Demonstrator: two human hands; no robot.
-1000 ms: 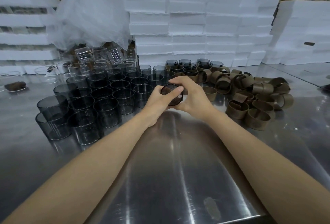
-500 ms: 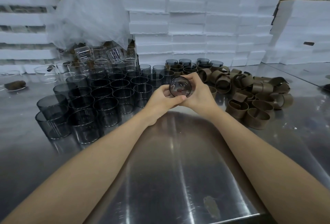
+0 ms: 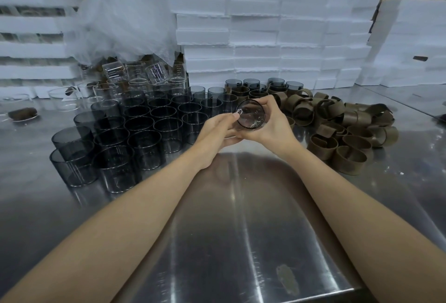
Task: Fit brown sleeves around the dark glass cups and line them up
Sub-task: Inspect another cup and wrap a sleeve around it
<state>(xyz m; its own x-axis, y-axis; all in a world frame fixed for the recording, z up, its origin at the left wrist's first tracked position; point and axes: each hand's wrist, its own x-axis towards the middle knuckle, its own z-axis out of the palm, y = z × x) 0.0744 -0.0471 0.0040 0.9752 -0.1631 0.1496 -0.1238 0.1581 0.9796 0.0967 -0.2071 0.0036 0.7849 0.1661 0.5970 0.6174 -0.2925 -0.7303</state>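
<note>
Here | left hand [image 3: 217, 131] and right hand [image 3: 270, 126] both gripped one cup [image 3: 251, 115], tipped end-on above the counter's [image 3: 241, 206] middle | bare cups [image 3: 135, 131] stood toward left edge | sleeves [image 3: 342, 129] heaped toward right edge

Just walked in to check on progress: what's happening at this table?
A person holds one dark glass cup in both hands above the steel table, a round end facing the camera. The left hand pinches its edge; the right hand wraps around its side. Bare dark cups stand on the left, loose brown sleeves lie piled on the right, and sleeved cups stand at the back.
</note>
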